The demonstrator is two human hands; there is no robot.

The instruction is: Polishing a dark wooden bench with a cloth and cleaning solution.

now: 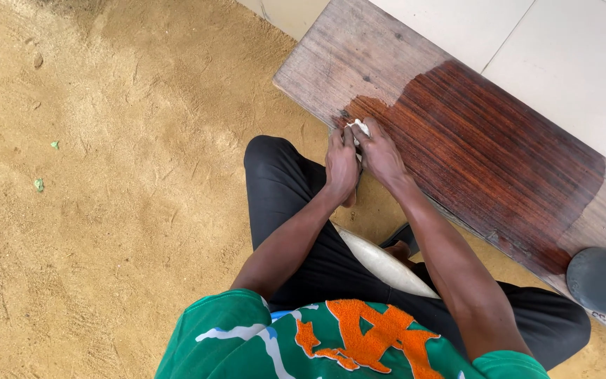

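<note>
Small white rag [359, 128] wadded up right at the near edge of the wooden board [359, 63], sitting exactly on the line where wet dark stain meets bare grey wood. Pinched from both sides: left hand [341, 167] curled shut around its lower part, right hand [380, 154] with fingers pressed together on top of it, both clamped on the same wad. Looks like mid-wipe, going by the grip.

Progress-wise, roughly the middle stretch of the board already coated, deep glossy reddish brown with the grain popping. Still raw and dull: the whole left end past the rag, plus a patch at the far right end near the grey container [604, 281] parked on the board there. So maybe half covered, judging from what's in view; impossible to say about the part running off the right side of the shot. Stain edge on the left pretty ragged, so likely needs blending as the coat moves along.

Further out: black trousers [282, 182], green shirt with an orange and white print [345, 337], something pale and rounded [387, 267] wedged under the arms, can't tell what. Sandy ground [106, 175] all around with a couple of green scraps [39, 184], pale tiled floor [562, 56] behind the board.
</note>
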